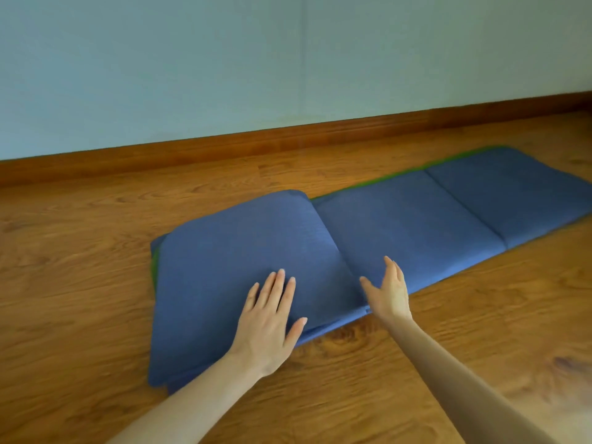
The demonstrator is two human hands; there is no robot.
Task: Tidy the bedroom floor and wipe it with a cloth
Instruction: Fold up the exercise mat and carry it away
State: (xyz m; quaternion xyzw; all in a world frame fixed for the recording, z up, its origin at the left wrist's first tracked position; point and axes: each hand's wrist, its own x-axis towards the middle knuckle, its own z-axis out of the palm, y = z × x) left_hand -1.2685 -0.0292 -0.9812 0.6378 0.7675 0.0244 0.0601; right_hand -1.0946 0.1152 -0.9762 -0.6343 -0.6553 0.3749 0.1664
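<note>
Nearest on the wooden floor (pixel 96 283), the left hand (pixel 267 325) presses flat, fingers straight, on the folded blue mat (pixel 400 225); the right hand (pixel 389 290) hovers spread beside the fold. Beyond run a brown skirting board (pixel 288 136) and pale wall (pixel 224 59).

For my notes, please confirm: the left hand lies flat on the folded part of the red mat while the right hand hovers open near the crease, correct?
Only the colour is wrong: the head view shows a blue mat, not red. The left hand lies flat on its folded part, and the right hand is open near the crease.
</note>
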